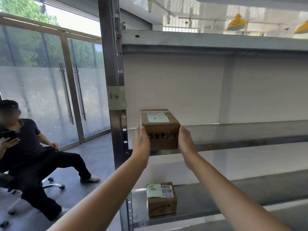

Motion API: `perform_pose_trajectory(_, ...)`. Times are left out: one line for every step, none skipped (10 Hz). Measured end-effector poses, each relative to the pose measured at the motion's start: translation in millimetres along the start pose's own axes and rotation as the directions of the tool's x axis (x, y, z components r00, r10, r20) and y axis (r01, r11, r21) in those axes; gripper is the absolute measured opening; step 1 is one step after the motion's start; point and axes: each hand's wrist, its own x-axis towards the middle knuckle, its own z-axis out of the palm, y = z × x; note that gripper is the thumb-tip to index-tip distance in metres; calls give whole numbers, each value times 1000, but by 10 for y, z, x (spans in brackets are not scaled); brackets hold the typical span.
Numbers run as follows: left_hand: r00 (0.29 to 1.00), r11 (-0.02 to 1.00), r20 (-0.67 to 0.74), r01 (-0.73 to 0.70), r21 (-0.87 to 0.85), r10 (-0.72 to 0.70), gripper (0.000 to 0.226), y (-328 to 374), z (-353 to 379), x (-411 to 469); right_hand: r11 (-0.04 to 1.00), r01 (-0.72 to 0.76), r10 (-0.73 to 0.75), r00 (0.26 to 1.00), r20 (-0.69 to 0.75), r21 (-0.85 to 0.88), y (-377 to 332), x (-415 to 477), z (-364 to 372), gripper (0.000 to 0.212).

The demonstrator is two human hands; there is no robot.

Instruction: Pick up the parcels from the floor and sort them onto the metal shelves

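Observation:
A brown cardboard parcel with a pale green label on top is held between both my hands at the front edge of the middle metal shelf. My left hand presses its left side and my right hand presses its right side. Whether the parcel rests on the shelf or hangs just above it, I cannot tell. A second brown parcel with a green note and a barcode label sits on the lower shelf, near its left end.
The shelf upright carries a green handwritten tag. A seated person on a wheeled office chair is at the left, legs stretched toward the shelf. Glass doors stand behind. The upper shelf holds nothing visible.

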Motion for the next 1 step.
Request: perform_pose_trajectory(983,982,28,-184,41,183,49,65,-34,-168,991,79,-91,989,-116,-108,-131,-119,-27,50)
